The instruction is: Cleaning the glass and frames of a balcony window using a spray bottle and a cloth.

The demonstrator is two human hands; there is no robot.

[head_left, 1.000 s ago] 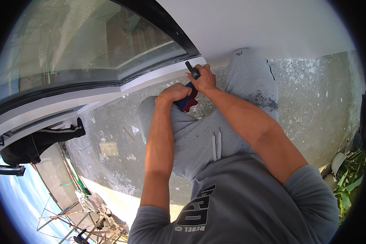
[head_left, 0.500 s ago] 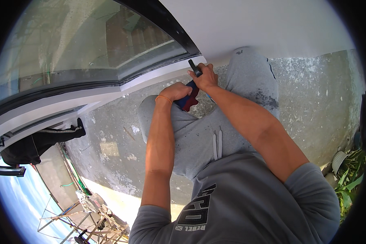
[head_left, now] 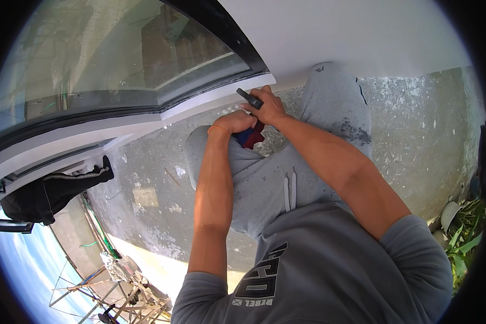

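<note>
My right hand (head_left: 269, 106) is closed around a dark tool (head_left: 248, 98). Its blunt black end sticks out past my thumb toward the window sill; the rest is hidden, so its kind does not show. Just left of it, my left hand (head_left: 237, 122) is bunched around a red and dark blue cloth (head_left: 254, 137), which hangs out below my fingers. The two hands are side by side, close to or touching each other, between my knees and near the white sill (head_left: 183, 110).
A black-framed glass window (head_left: 200, 75) rises at the upper left, beside a white wall (head_left: 340, 38). Stained concrete floor (head_left: 410, 124) lies around my legs. A black garment (head_left: 48, 191) hangs at the left. Wooden poles (head_left: 129, 294) stand lower left; plants (head_left: 464, 243) grow at the right.
My right hand has shifted slightly left, and the tool has swung from steep to a flatter slant, its end pointing further left. Less of the blue cloth shows. My left hand has barely moved.
</note>
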